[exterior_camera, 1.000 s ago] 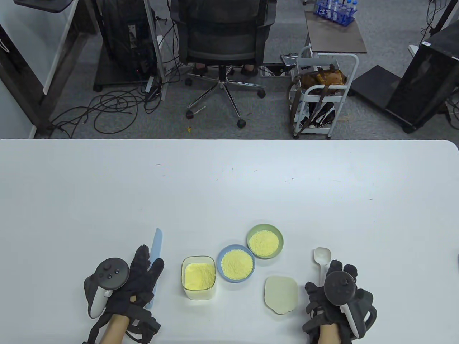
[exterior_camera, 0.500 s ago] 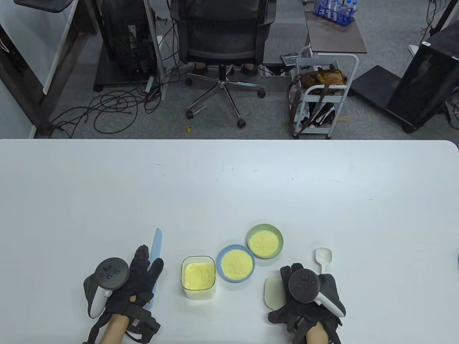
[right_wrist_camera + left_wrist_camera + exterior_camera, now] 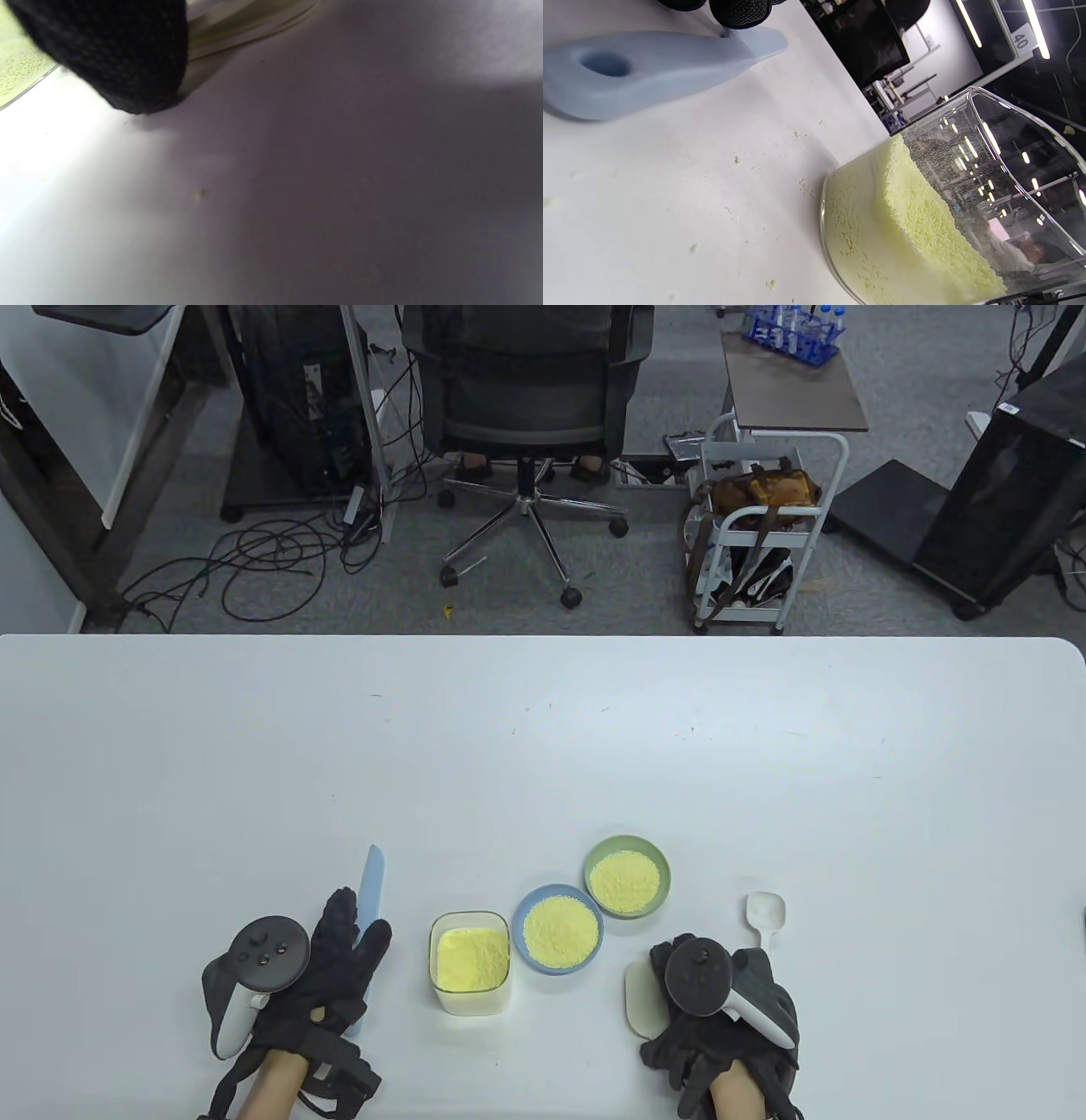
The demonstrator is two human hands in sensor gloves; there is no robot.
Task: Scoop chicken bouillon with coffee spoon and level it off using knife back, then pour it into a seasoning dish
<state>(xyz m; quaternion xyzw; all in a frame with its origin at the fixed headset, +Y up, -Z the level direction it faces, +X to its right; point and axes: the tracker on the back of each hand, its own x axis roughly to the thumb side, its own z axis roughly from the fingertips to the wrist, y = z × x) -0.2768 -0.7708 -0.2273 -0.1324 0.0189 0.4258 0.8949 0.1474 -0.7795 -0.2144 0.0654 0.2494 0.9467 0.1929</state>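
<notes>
A glass container (image 3: 469,963) of yellow chicken bouillon stands at the front, also close up in the left wrist view (image 3: 925,212). To its right are a blue dish (image 3: 560,929) and a green dish (image 3: 627,875), both holding bouillon. The white coffee spoon (image 3: 765,914) lies free on the table. My left hand (image 3: 352,933) rests with straight fingers on the blue knife (image 3: 371,886); a fingertip (image 3: 738,12) touches its handle (image 3: 649,72). My right hand (image 3: 679,963) is arched over the pale lid (image 3: 636,997). One fingertip (image 3: 127,63) is down at the lid's rim (image 3: 254,25).
Loose bouillon grains (image 3: 736,160) are scattered on the white table (image 3: 543,746) near the container. Beyond the far edge stand an office chair (image 3: 526,398) and a white cart (image 3: 764,526).
My right hand has left the spoon, moved left onto the lid and settled lower over it. The spoon lies slightly shifted. The left hand and knife have barely moved.
</notes>
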